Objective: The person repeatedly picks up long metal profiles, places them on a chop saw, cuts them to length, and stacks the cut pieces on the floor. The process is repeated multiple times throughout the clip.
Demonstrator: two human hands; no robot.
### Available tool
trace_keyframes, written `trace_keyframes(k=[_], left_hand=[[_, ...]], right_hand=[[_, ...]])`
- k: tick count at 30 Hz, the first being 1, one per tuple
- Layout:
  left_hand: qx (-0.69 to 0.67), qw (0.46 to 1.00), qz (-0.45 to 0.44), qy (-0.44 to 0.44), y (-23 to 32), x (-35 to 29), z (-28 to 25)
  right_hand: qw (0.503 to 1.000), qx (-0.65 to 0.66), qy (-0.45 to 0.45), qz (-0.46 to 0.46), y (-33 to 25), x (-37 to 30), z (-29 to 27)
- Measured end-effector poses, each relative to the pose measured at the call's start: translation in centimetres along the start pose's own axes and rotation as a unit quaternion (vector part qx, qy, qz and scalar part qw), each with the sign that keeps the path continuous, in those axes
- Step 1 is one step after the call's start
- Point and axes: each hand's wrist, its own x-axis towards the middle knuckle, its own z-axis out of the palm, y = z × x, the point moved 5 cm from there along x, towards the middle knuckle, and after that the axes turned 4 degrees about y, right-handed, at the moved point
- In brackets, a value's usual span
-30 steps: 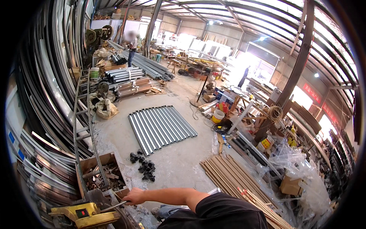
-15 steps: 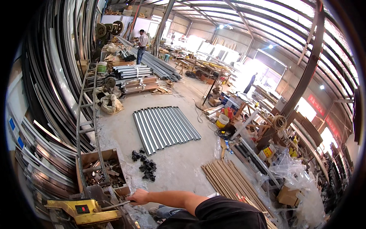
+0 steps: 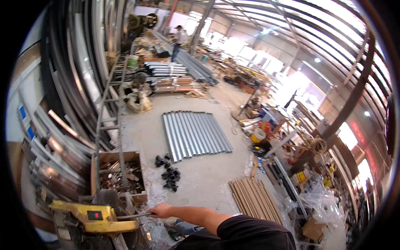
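My right hand (image 3: 161, 210) is closed around the end of a metal handle (image 3: 132, 216). The bar sticks out from a yellow power machine (image 3: 98, 217), which looks like a cut-off saw and has a red-and-black switch on its side. My right arm reaches across to the left, in a black short sleeve. The left hand is out of the picture. Just beyond the machine, a box (image 3: 145, 170) of metal offcuts sits on the floor. Black plastic-looking pieces (image 3: 170, 177) lie in a loose pile to its right.
A row of silver metal profiles (image 3: 196, 135) lies on the floor ahead. Brown strips (image 3: 255, 200) lie to the right, near clear plastic wrapping (image 3: 321, 204). A ladder-like frame (image 3: 109, 116) and upright profiles (image 3: 77, 75) line the left. A person (image 3: 178, 43) stands far off.
The view has turned, so the floor items sit further right and higher in the picture. My right hand stays closed on the handle.
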Motion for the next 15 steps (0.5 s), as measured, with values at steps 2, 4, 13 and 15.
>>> trace_keyframes(k=[2, 4, 13, 15], left_hand=[[0.014, 0.999, -0.035, -0.013, -0.7, -0.1, 1.6], [0.043, 0.995, -0.083, -0.029, -2.1, 1.2, 4.1], [-0.061, 0.998, -0.005, -0.034, 3.6, -1.9, -4.2], [-0.075, 0.997, 0.005, -0.019, 3.5, -2.2, -4.2]], right_hand=[[0.995, -0.006, -0.093, 0.042, 0.5, 0.7, 0.6], [0.99, 0.007, -0.128, 0.066, 0.2, 2.3, 2.0], [0.99, -0.083, -0.081, 0.085, -5.2, -2.7, -6.7], [0.99, -0.128, -0.036, 0.039, -9.5, -3.7, -11.5]])
